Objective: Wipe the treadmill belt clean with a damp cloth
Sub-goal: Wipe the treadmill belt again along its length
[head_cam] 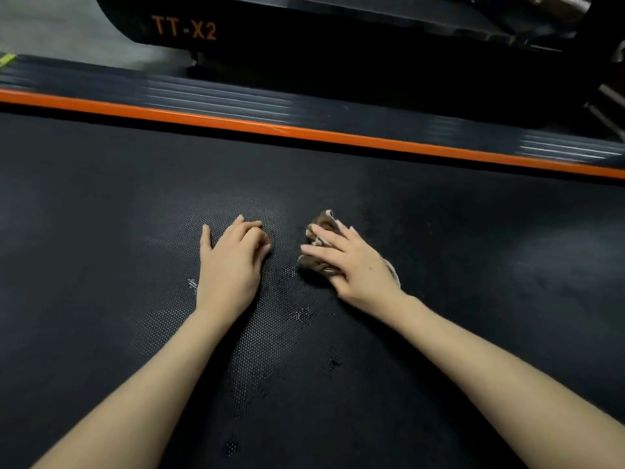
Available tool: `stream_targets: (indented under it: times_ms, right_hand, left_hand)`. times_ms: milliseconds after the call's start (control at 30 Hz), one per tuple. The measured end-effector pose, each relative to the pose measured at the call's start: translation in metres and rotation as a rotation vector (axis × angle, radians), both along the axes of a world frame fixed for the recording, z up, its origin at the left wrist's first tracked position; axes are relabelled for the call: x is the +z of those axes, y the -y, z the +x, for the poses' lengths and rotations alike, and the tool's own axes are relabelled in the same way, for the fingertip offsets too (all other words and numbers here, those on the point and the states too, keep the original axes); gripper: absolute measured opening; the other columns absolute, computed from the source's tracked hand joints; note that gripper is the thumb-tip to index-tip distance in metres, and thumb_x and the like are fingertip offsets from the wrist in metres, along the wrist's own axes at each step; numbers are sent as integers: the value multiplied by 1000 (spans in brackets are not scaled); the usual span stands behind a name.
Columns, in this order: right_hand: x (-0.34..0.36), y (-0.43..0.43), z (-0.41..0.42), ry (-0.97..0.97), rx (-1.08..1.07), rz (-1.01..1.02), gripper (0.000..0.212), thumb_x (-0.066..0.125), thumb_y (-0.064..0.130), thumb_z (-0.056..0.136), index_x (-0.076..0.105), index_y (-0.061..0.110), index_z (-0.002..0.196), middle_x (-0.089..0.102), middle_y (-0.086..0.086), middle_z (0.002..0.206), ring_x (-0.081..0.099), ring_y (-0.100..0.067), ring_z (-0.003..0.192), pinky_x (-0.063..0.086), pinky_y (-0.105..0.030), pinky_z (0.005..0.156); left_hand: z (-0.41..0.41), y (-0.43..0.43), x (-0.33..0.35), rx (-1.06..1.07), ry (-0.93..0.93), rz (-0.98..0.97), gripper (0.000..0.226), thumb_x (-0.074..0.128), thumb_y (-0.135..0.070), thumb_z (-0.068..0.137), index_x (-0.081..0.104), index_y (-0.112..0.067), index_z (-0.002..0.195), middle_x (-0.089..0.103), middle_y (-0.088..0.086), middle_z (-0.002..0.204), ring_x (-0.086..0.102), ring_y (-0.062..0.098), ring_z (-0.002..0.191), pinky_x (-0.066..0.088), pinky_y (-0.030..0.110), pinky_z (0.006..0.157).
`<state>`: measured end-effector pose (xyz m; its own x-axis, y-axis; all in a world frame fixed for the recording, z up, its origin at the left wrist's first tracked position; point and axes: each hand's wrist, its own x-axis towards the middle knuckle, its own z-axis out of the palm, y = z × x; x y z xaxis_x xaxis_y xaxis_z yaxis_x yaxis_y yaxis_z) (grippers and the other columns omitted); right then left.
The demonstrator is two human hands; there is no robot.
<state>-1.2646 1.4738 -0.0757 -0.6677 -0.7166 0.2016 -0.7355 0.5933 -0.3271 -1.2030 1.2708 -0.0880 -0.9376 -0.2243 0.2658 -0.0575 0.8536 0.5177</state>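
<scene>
The right grip (355,265), a bare hand, lies flat with fingers spread and nearly straight, pressing down on a crumpled brown-and-white cloth (323,225) just right of centre frame. The left grip (233,262) rests just beside it, knuckles bent and fingers curled against the treadmill belt (101,231), thumb out. Both sit on the dark textured belt, which shows glistening wet spots (301,313) between the forearms. An orange strip (304,132) and ribbed side rail (236,99) cross the upper frame.
</scene>
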Motion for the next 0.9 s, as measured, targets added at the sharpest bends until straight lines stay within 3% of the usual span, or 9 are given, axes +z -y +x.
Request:
stream_targets:
  times_ms: [67, 133, 267, 333, 467, 533, 600, 767, 900]
  right_hand:
    - [2, -13, -21, -61, -15, -12, 53, 48, 12, 72, 63, 20, 122, 50, -8, 138, 41, -36, 131, 23, -49, 107]
    - [2, -21, -67, -97, -238, -49, 52, 50, 6, 70, 65, 16, 119, 52, -12, 136, 47, -36, 127, 29, -48, 109]
    - [11, 2, -138, -6, -683, -5, 50, 39, 23, 75, 64, 19, 118, 53, -6, 134, 45, -37, 120, 37, -47, 100]
    - [9, 33, -137, -42, -631, -10, 49, 39, 24, 73, 67, 19, 113, 56, -7, 129, 46, -38, 117, 39, -46, 95]
    - [4, 57, -114, -35, -272, 38, 46, 51, 11, 86, 56, 23, 129, 41, -1, 147, 30, -31, 136, 21, -45, 112]
    - [8, 35, -123, -40, -195, 53, 49, 52, 5, 83, 56, 22, 129, 42, -1, 146, 31, -28, 137, 24, -43, 113]
    - [7, 10, -144, -117, -287, 13, 47, 54, 2, 78, 62, 17, 123, 51, -5, 139, 42, -30, 129, 34, -43, 106]
    - [6, 15, -168, -53, -761, -3, 39, 48, 9, 82, 61, 19, 117, 52, -3, 130, 41, -33, 121, 34, -45, 102]
    - [3, 77, -141, -74, -453, -21, 38, 46, 11, 81, 65, 17, 113, 56, -4, 127, 45, -35, 119, 37, -47, 98]
  left_hand:
    - [0, 1, 0, 3, -7, 13, 14, 52, -26, 94, 61, -16, 90, 61, -4, 123, 40, 20, 134, 8, 54, 114]
    - [0, 1, 0, 13, 1, 26, 14, 52, -27, 94, 61, -18, 90, 60, -6, 123, 39, 18, 135, 8, 51, 115]
    - [-3, -2, -4, 21, 29, -64, 18, 45, -27, 97, 59, -17, 95, 58, -3, 123, 40, 21, 133, 12, 54, 114]
    - [-4, -3, -5, 13, 45, -107, 19, 43, -25, 98, 59, -15, 98, 57, 0, 123, 42, 25, 132, 15, 58, 112]
    - [-4, -2, -6, 7, 71, -122, 24, 38, -29, 100, 58, -17, 100, 56, -1, 125, 41, 24, 132, 15, 58, 112]
    - [-3, 0, -6, 0, 57, -134, 33, 30, -35, 100, 58, -18, 99, 57, -2, 125, 42, 23, 132, 16, 58, 112]
    - [-3, 0, -6, 0, 60, -134, 37, 26, -38, 99, 58, -18, 98, 57, -3, 125, 42, 23, 132, 17, 57, 112]
    - [-5, -2, -8, 17, 76, -146, 35, 26, -34, 97, 57, -18, 98, 56, 0, 123, 42, 25, 132, 16, 59, 112]
    - [-4, 0, -7, 9, 90, -113, 23, 36, -28, 101, 58, -19, 100, 54, -1, 127, 37, 23, 135, 12, 56, 114]
